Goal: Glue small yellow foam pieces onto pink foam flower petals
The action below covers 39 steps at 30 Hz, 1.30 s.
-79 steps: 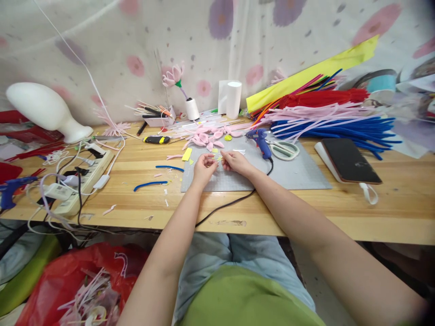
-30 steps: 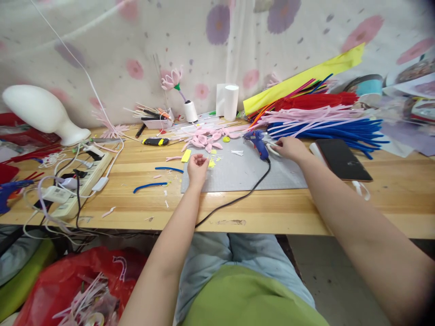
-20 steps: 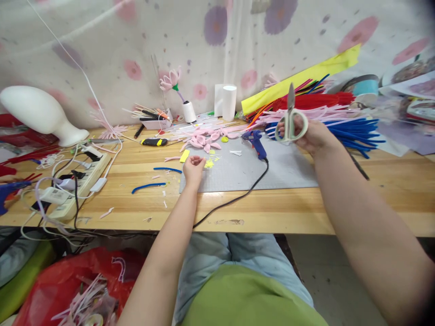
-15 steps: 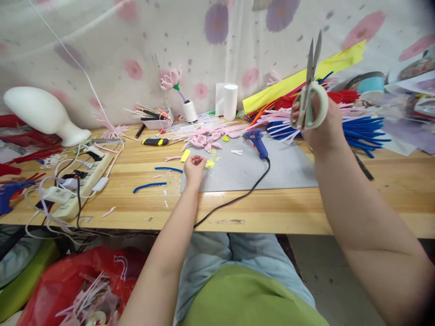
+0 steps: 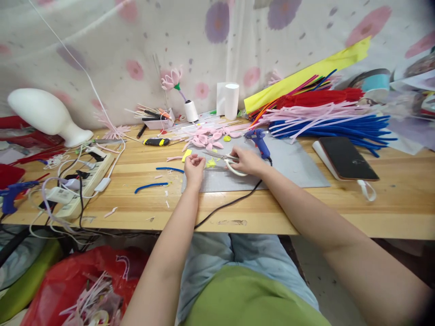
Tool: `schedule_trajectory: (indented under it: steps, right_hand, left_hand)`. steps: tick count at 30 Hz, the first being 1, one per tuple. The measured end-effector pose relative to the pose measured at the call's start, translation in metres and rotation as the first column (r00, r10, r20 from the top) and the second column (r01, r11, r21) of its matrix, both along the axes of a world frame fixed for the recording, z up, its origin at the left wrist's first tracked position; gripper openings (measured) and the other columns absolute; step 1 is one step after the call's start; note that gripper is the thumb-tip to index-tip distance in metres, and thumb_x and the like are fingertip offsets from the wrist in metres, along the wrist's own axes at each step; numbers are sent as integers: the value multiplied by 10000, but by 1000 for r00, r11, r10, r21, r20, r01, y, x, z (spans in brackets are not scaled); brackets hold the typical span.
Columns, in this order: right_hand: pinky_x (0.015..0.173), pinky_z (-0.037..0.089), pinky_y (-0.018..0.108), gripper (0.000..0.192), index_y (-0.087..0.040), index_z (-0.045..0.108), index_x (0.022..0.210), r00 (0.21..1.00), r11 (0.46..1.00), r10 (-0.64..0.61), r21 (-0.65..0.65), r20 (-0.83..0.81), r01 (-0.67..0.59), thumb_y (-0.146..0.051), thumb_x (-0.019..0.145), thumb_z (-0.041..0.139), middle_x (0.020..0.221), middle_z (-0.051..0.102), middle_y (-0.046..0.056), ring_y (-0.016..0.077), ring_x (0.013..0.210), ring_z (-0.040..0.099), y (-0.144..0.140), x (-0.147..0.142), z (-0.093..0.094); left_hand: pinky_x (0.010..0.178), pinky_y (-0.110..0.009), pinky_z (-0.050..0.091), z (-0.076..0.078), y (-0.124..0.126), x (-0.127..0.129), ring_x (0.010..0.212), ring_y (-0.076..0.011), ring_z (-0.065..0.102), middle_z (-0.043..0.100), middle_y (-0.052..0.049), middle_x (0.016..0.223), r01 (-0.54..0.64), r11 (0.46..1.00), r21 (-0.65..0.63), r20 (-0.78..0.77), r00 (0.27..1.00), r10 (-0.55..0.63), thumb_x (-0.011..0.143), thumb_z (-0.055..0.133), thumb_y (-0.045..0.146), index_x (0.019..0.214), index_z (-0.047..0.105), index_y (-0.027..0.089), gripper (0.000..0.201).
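Observation:
My right hand (image 5: 249, 161) is closed round the handles of a pair of scissors (image 5: 236, 171), their blades pointing left toward my left hand. At the left edge of the grey mat (image 5: 292, 170), my left hand (image 5: 195, 168) has its fingers pinched together; what they hold, if anything, is too small to make out. A yellow piece (image 5: 186, 155) lies just behind those fingers. Yellow scraps (image 5: 212, 163) are scattered on the mat beneath the blades. Behind them is a heap of pink petal shapes (image 5: 207, 137). A blue glue gun (image 5: 258, 141) rests on the mat behind my right hand.
Bundles of blue pipe cleaners (image 5: 333, 131) and pink ones lie at the back right, by a phone on a stand (image 5: 348, 158). A power strip (image 5: 88, 185) with tangled cables sits left. The glue gun's black cord (image 5: 231, 201) crosses the table's front edge.
My right hand has come down and left with the scissors, from above the pipe cleaners to beside my left hand, uncovering the phone. My left hand has stayed nearly still.

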State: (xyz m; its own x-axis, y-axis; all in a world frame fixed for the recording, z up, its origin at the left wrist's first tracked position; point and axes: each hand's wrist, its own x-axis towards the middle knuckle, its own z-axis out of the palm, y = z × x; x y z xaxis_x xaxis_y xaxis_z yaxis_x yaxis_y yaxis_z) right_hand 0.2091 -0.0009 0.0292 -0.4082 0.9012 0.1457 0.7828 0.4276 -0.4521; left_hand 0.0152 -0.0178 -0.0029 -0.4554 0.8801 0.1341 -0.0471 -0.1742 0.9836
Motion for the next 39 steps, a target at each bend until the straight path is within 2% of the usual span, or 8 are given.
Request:
schedule_trajectory:
  steps: [8,26,31,34,37,39]
  right_hand:
    - [576,296,263,424,-198,526,929,995,998,64,20,76,-66,-551,709,607,891,665,74,198,738,572,-4,0,-7]
    - [577,301,257,365,-197,540,891,995,996,83,11,47,-83,-522,735,595,821,653,60,179,695,549,0,2,-12]
    - [590,309,260,357,-191,534,912,999,999,35,26,13,-35,-506,753,588,842,660,70,184,713,560,0,2,-13]
    - [592,318,265,353,-187,533,907,1000,1000,-9,29,-28,10,-504,758,580,846,662,73,187,716,563,0,1,-15]
    - [595,327,270,353,-188,532,890,995,998,-57,31,-79,59,-512,755,577,833,662,67,192,722,567,1,1,-16]
    - [587,327,270,358,-193,528,880,991,996,-83,24,-107,86,-521,748,580,824,660,60,191,717,570,0,1,-17]
  left_hand:
    - [739,-244,450,3,-5,0,685,-87,593,603,37,727,37,998,47,-34,999,-35,629,671,152,927,389,219,416]
    - [774,-251,444,3,-5,-1,703,-94,596,589,40,727,65,995,70,-53,997,-61,636,647,119,939,390,224,411]
    - [757,-243,438,3,-5,-1,684,-87,576,571,46,708,54,996,76,-32,998,-52,628,670,127,948,434,219,408]
    - [724,-221,432,4,-4,-1,674,-74,550,558,39,701,56,994,90,-11,998,-56,627,676,146,868,519,196,292]
    - [699,-208,425,4,-3,-1,667,-65,531,569,22,697,67,993,95,58,996,-73,625,680,171,745,584,160,154]
    - [694,-208,427,5,-4,-1,661,-63,529,578,22,689,69,994,89,146,986,-82,608,699,185,717,598,151,153]
